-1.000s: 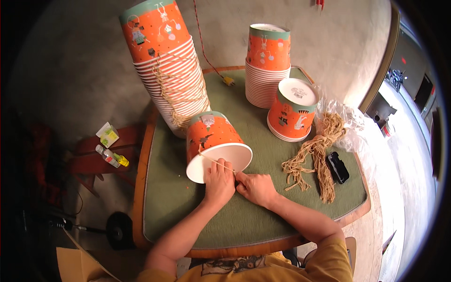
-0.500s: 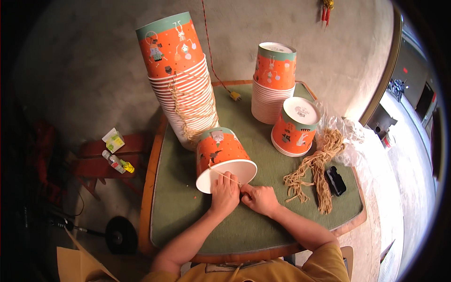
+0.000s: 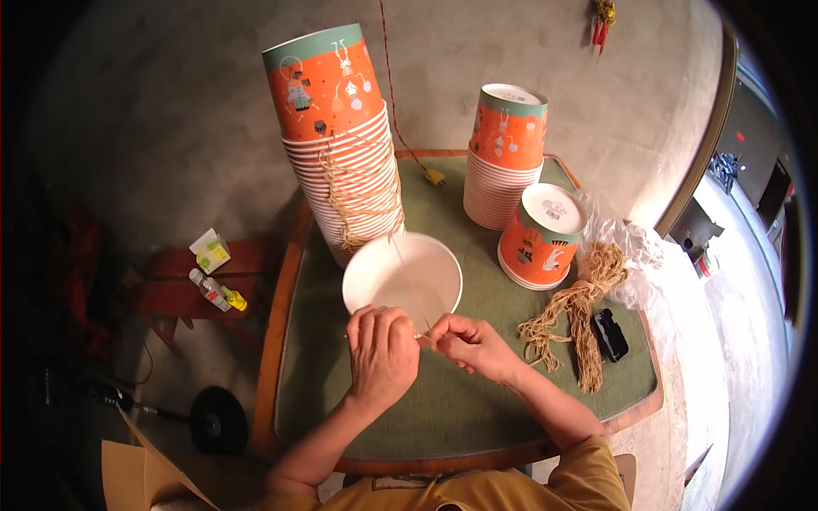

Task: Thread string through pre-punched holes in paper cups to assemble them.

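A paper bucket has its white inside turned up toward me, in front of the tall stack. My left hand is closed over its near rim, the fingers curled and partly hiding the edge. A thin tan string runs from the far rim across the opening down to my right hand. That hand pinches the string close by the near rim, just right of my left fingers. Behind it, the tall leaning stack of orange and green buckets has tan string wound around its white rims.
On the green table a bundle of tan strings lies at right by a black plastic case and a clear plastic bag. An upside-down bucket and a shorter stack stand behind. A red bench holds bottles.
The bucket has tipped so its opening faces up toward me. My left hand has moved from inside the opening to the near rim. My right hand has shifted slightly right, drawing the string across.
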The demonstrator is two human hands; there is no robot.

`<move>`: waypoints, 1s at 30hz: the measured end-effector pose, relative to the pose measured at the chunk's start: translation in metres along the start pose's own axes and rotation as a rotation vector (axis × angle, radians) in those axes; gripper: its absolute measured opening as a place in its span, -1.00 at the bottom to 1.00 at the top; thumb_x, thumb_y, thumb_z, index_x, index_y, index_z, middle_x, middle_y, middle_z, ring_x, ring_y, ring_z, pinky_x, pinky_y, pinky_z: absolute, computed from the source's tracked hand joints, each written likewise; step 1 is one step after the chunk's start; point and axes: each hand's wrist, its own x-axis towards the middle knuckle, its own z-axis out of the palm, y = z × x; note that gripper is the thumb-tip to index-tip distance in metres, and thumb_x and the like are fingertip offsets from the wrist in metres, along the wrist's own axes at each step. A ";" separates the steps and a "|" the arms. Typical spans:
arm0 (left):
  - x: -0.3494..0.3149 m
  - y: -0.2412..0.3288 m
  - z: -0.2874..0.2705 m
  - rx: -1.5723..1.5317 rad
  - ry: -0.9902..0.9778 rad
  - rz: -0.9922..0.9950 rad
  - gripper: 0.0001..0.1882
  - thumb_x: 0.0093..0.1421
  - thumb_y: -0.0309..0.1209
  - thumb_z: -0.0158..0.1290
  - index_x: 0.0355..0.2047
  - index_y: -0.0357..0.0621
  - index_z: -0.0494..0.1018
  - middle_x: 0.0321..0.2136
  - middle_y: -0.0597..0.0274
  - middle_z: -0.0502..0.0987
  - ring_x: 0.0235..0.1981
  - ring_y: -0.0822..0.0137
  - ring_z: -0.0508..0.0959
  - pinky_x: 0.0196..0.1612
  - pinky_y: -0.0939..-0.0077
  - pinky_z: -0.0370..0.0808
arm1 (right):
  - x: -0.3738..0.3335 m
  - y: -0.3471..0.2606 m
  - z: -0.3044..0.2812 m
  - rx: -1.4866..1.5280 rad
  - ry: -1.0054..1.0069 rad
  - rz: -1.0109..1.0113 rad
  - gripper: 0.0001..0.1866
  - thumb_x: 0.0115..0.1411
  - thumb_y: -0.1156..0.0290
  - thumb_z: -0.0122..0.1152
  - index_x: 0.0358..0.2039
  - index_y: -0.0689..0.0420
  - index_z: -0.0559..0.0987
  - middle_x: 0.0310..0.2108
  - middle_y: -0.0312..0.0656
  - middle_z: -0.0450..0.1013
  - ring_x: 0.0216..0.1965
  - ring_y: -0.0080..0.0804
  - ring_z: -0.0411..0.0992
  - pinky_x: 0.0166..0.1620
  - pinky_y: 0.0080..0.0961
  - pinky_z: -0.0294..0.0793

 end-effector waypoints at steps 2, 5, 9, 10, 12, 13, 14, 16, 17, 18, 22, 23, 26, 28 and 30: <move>0.004 -0.003 -0.001 -0.009 0.095 0.005 -0.70 0.02 -0.64 0.06 -0.21 -0.20 0.30 -0.20 0.11 0.38 -0.18 0.07 0.42 0.07 0.01 0.28 | -0.002 -0.011 0.004 -0.082 0.048 -0.107 -0.95 0.20 0.49 0.09 -0.34 0.17 0.48 -0.58 -0.44 0.35 -0.66 -0.67 0.25 -0.58 -0.64 0.21; -0.006 -0.009 0.009 0.025 0.165 0.018 -0.70 0.03 -0.63 0.08 -0.20 -0.20 0.33 -0.13 0.12 0.32 -0.11 0.07 0.35 0.09 0.02 0.28 | -0.003 -0.020 0.003 -0.638 0.223 -0.321 -0.93 0.16 0.49 0.14 -0.33 0.16 0.50 -0.54 -0.28 0.43 -0.60 -0.47 0.40 -0.52 -0.54 0.37; -0.022 -0.014 0.025 0.062 0.282 0.013 -0.65 -0.01 -0.66 0.13 -0.19 -0.14 0.38 -0.15 0.18 0.24 -0.15 0.15 0.29 -0.07 0.21 0.32 | 0.005 -0.019 -0.001 -0.891 0.284 -0.616 -0.80 0.07 0.54 0.23 -0.25 0.14 0.53 -0.45 -0.21 0.40 -0.49 -0.42 0.45 -0.46 -0.50 0.44; -0.025 -0.014 0.028 0.035 0.292 -0.013 -0.63 -0.02 -0.68 0.13 -0.18 -0.12 0.38 -0.18 0.18 0.23 -0.20 0.17 0.30 -0.14 0.26 0.32 | 0.007 -0.020 -0.001 -0.932 0.289 -0.681 -0.78 0.03 0.52 0.28 -0.26 0.12 0.54 -0.41 -0.21 0.41 -0.45 -0.34 0.45 -0.43 -0.45 0.46; -0.028 -0.018 0.031 -0.008 0.296 -0.022 -0.61 -0.03 -0.70 0.13 -0.18 -0.11 0.38 -0.21 0.19 0.22 -0.24 0.18 0.31 -0.19 0.29 0.32 | 0.012 -0.022 -0.003 -1.023 0.271 -0.729 -0.77 0.01 0.49 0.31 -0.28 0.10 0.55 -0.42 -0.23 0.38 -0.43 -0.33 0.43 -0.41 -0.43 0.46; -0.029 -0.019 0.032 -0.052 0.298 -0.030 -0.59 -0.04 -0.72 0.13 -0.18 -0.09 0.38 -0.24 0.20 0.22 -0.28 0.20 0.32 -0.24 0.32 0.32 | 0.014 -0.023 -0.003 -1.113 0.253 -0.777 -0.76 -0.02 0.45 0.35 -0.29 0.08 0.56 -0.44 -0.25 0.35 -0.41 -0.32 0.41 -0.40 -0.40 0.46; -0.029 -0.018 0.032 -0.051 0.298 -0.033 -0.59 -0.04 -0.72 0.13 -0.18 -0.09 0.38 -0.24 0.20 0.22 -0.28 0.20 0.32 -0.24 0.32 0.32 | 0.015 -0.022 -0.003 -1.112 0.251 -0.775 -0.76 -0.02 0.45 0.35 -0.29 0.08 0.56 -0.44 -0.25 0.35 -0.41 -0.32 0.41 -0.40 -0.40 0.46; -0.029 -0.016 0.031 -0.124 0.312 -0.040 -0.61 0.00 -0.73 0.12 -0.17 -0.10 0.37 -0.24 0.19 0.25 -0.30 0.20 0.36 -0.28 0.32 0.33 | 0.018 -0.021 -0.002 -1.200 0.249 -0.800 -0.76 -0.05 0.41 0.39 -0.33 0.06 0.57 -0.47 -0.28 0.29 -0.43 -0.35 0.37 -0.39 -0.41 0.44; -0.030 -0.014 0.032 -0.125 0.312 -0.042 -0.61 0.00 -0.73 0.12 -0.17 -0.10 0.37 -0.24 0.19 0.25 -0.30 0.20 0.36 -0.28 0.32 0.33 | 0.020 -0.018 -0.002 -1.200 0.248 -0.799 -0.76 -0.05 0.41 0.39 -0.33 0.06 0.57 -0.47 -0.28 0.29 -0.43 -0.35 0.37 -0.39 -0.41 0.44; -0.032 -0.012 0.033 -0.166 0.312 -0.063 -0.69 0.09 -0.70 0.06 -0.17 -0.14 0.35 -0.23 0.15 0.24 -0.26 0.17 0.35 -0.23 0.31 0.33 | 0.022 -0.013 -0.003 -1.189 0.258 -0.811 -0.76 -0.06 0.40 0.40 -0.35 0.05 0.57 -0.48 -0.28 0.27 -0.44 -0.35 0.36 -0.41 -0.42 0.43; -0.044 -0.017 0.034 -0.219 0.300 -0.069 -0.80 0.20 -0.66 0.00 -0.19 -0.18 0.32 -0.20 0.10 0.24 -0.19 0.13 0.35 -0.17 0.28 0.34 | 0.024 -0.011 0.003 -1.230 0.266 -0.803 -0.77 -0.08 0.39 0.42 -0.38 0.05 0.57 -0.48 -0.29 0.26 -0.46 -0.36 0.35 -0.42 -0.44 0.42; -0.046 -0.017 0.034 -0.218 0.296 -0.074 -0.80 0.20 -0.66 0.00 -0.19 -0.18 0.32 -0.20 0.10 0.24 -0.19 0.13 0.35 -0.17 0.28 0.34 | 0.024 -0.011 0.003 -1.227 0.262 -0.799 -0.77 -0.08 0.39 0.42 -0.38 0.05 0.57 -0.48 -0.29 0.26 -0.46 -0.36 0.35 -0.42 -0.44 0.42; -0.050 -0.016 0.036 -0.249 0.287 -0.115 -0.70 0.10 -0.68 0.11 -0.19 -0.13 0.34 -0.21 0.16 0.28 -0.20 0.15 0.38 -0.17 0.29 0.34 | 0.025 -0.011 0.005 -1.227 0.270 -0.797 -0.76 -0.10 0.40 0.43 -0.39 0.04 0.57 -0.48 -0.29 0.26 -0.46 -0.37 0.35 -0.43 -0.44 0.42; -0.053 -0.018 0.037 -0.220 0.251 -0.096 -0.68 0.08 -0.68 0.13 -0.17 -0.13 0.36 -0.20 0.17 0.29 -0.18 0.13 0.37 -0.14 0.28 0.35 | 0.026 -0.011 0.005 -1.213 0.276 -0.804 -0.74 -0.13 0.41 0.44 -0.38 0.04 0.57 -0.48 -0.29 0.25 -0.46 -0.36 0.35 -0.43 -0.44 0.42; -0.054 -0.021 0.040 -0.180 0.228 -0.091 -0.66 0.07 -0.68 0.13 -0.15 -0.13 0.37 -0.19 0.17 0.30 -0.18 0.13 0.37 -0.13 0.28 0.35 | 0.026 -0.010 0.005 -1.212 0.275 -0.796 -0.73 -0.13 0.41 0.44 -0.38 0.04 0.57 -0.48 -0.30 0.25 -0.46 -0.36 0.34 -0.43 -0.44 0.42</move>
